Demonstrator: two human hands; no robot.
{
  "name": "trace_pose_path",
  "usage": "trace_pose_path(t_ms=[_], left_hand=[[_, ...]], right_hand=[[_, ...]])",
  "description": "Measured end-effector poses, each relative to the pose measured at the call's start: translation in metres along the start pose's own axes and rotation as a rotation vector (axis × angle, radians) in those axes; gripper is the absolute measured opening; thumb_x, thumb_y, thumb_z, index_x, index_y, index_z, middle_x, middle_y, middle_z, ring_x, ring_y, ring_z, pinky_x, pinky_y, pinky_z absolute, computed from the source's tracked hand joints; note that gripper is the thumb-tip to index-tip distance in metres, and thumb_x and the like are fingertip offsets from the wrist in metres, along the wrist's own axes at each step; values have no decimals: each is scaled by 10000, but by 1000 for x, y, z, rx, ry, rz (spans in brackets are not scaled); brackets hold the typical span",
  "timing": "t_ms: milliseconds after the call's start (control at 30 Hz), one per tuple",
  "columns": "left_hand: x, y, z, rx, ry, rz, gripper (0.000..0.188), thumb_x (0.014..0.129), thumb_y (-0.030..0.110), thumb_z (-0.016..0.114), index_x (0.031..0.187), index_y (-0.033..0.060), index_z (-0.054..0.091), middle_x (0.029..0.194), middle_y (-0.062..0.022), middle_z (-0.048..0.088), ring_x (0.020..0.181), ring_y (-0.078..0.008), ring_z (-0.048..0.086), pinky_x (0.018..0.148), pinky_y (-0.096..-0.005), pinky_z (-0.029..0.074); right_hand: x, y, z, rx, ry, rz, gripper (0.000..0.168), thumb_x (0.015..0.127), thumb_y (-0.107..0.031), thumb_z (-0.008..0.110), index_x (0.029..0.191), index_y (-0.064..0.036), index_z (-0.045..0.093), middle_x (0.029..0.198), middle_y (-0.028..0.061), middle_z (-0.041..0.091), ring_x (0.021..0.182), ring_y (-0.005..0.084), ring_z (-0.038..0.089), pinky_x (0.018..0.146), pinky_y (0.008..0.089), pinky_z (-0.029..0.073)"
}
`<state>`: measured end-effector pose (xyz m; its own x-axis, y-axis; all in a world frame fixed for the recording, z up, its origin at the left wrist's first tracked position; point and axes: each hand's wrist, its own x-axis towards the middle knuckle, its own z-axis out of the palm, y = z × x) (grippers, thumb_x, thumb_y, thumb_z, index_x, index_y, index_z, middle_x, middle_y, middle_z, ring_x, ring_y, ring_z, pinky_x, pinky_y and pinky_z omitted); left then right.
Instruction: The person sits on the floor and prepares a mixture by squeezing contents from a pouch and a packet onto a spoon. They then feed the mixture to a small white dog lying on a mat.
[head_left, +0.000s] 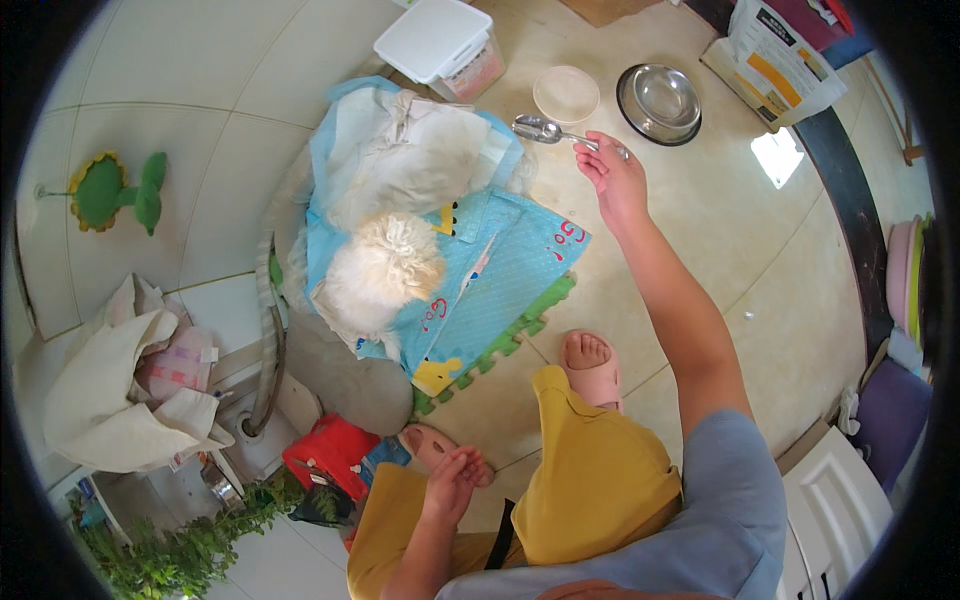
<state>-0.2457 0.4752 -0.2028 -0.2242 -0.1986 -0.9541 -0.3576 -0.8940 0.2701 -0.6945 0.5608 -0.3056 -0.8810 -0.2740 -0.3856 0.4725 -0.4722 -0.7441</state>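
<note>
My right hand (613, 171) grips the handle of a metal scoop (541, 129), held out beside a shallow cream-coloured bowl (566, 94). To the right of that bowl stands a stainless steel pet bowl (664, 103) with a dark rim. My left hand (454, 480) hangs over my lap with its fingers curled, and nothing shows in it. A fluffy white and cream dog (386, 274) is on a blue patterned cloth (495, 262), its face hidden from view. Behind the dog lie whitish cloths or pads (420, 150).
A lidded white plastic container (435, 41) stands at the top, a food bag (784, 67) at top right. A grey pipe (270, 375), a cloth bag (120, 390) and a leafy plant (187, 532) are on the left. A white chair (840, 510) stands at lower right.
</note>
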Motion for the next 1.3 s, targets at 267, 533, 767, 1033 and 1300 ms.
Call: trace_pose_path(t_ms=[267,533,767,1033,1300], left_hand=[[-35,25,6,-48,-80,201,172,857,114,474,995,17,511,935,-91,565,845,-177,535,771,-293,432],[-129,63,11,-136,-196,562,155,864,98,465,983,16,519,957,-82,560,874,-153,523,790,-277,412],[-198,48,-18,-183,-288,736,149,873,102,460,981,26,528,970,-59,559,909,-129,516,816,-262,395],[-236,21,-48,-255,-387,889,145,857,92,471,957,12,540,927,-79,568,878,-161,525,811,-291,404],[-259,2,-94,-212,-228,1086,112,832,102,541,909,25,569,810,-5,562,746,-65,503,694,-198,396]], right_hand=[[-75,-42,63,-72,-198,38,246,883,-195,462,973,23,535,849,138,603,741,148,563,717,272,464],[-173,-86,141,-157,-540,160,230,869,-197,490,949,10,551,814,123,612,709,138,568,684,263,461],[-263,-114,191,-238,-738,239,234,856,-209,510,954,-3,562,814,117,613,712,137,568,674,254,455],[-358,-134,223,-297,-853,271,242,845,-214,525,959,-4,566,816,118,611,715,135,566,679,247,458],[-416,-112,237,-267,-905,345,233,849,-184,516,964,12,564,816,116,611,707,134,577,661,234,472]])
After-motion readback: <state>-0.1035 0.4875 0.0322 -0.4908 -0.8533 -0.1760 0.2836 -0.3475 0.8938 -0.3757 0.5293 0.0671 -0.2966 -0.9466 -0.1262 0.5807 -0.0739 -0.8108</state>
